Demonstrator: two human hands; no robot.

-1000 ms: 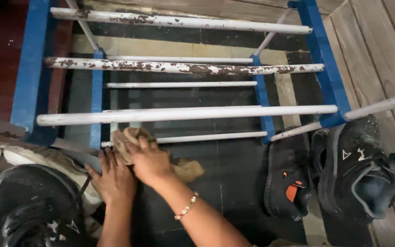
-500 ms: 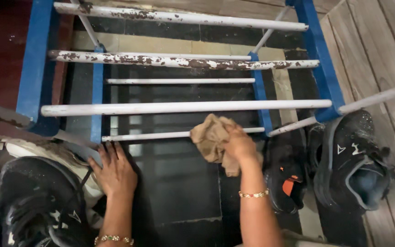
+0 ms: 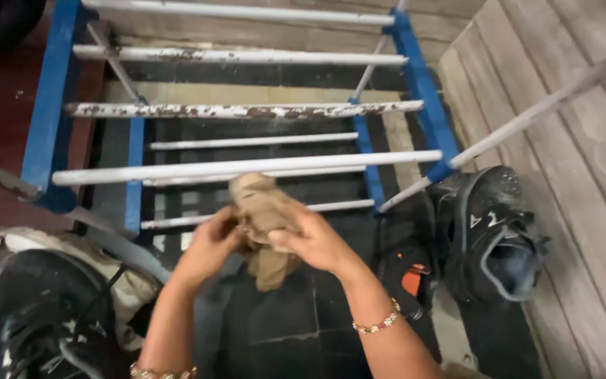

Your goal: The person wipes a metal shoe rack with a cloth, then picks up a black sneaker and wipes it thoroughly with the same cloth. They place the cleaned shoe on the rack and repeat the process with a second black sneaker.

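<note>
Both my hands grip tan cloth (image 3: 264, 224): left hand (image 3: 208, 245), right hand (image 3: 313, 242), just before blue rack (image 3: 422, 91).

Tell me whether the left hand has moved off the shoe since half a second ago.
Yes. The left hand has left the white shoe and moved right to grip the tan cloth with the right hand, below the rack's lowest bar.
</note>
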